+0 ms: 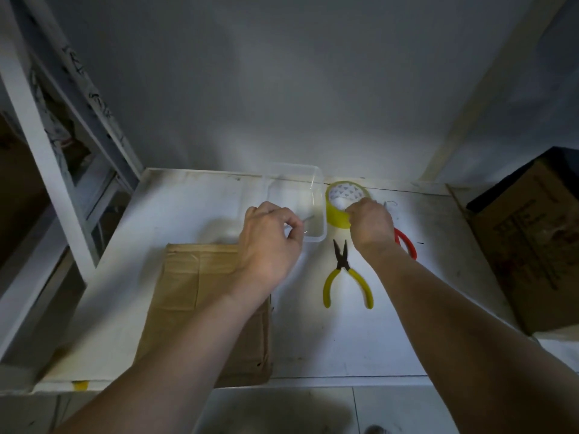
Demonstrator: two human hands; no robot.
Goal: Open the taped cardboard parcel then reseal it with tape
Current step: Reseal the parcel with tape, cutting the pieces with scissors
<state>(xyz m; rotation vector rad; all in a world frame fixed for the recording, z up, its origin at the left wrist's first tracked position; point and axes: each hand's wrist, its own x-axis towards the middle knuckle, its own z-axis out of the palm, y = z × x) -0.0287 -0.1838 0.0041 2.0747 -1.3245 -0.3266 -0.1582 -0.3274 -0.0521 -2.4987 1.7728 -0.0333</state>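
Observation:
A flat brown cardboard parcel [194,302] lies on the white table [329,339], partly under my left forearm. My left hand [269,242] hovers over the parcel's far right corner with its fingers pinched on a thin metal pin or nail [308,218]. A yellow tape roll [340,205] stands behind the pliers, and my right hand [371,223] grips its near right side.
A clear plastic tray [297,195] sits beside the tape roll. Yellow-handled pliers [346,277] lie at the centre right. Red-handled scissors [407,242] show behind my right wrist. A large cardboard box [526,239] stands at the right, metal shelving [62,151] at the left.

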